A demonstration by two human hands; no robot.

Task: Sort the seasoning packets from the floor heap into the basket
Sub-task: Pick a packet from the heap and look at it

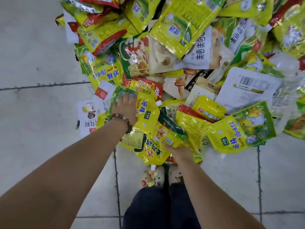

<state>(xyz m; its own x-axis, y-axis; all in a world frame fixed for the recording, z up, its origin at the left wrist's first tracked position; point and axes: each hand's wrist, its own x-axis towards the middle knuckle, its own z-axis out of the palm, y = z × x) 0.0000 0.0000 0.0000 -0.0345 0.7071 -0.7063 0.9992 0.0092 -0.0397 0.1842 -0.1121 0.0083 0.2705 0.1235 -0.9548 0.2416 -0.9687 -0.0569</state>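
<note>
- The pale tiled floor (33, 63) has dark grout lines. The heap of seasoning packets (181, 47) spreads across it ahead of me, mostly yellow and green, overlapping at every angle.
- My left grip (125, 106) lies with fingers out flat on a spouted yellow pouch (146, 111) at the heap's near edge and holds nothing. I judge it is pinning that pouch down before a lift.
- My right grip (179, 152) reaches in low, its fingers hidden under a green-and-yellow packet (171, 136). I cannot tell whether it has closed on it.
- Going in from beneath makes sense to me, since slick, flat packets should lift more easily that way.
- No basket is in view, so I cannot say what it holds. Every packet I see lies on the floor.
</note>
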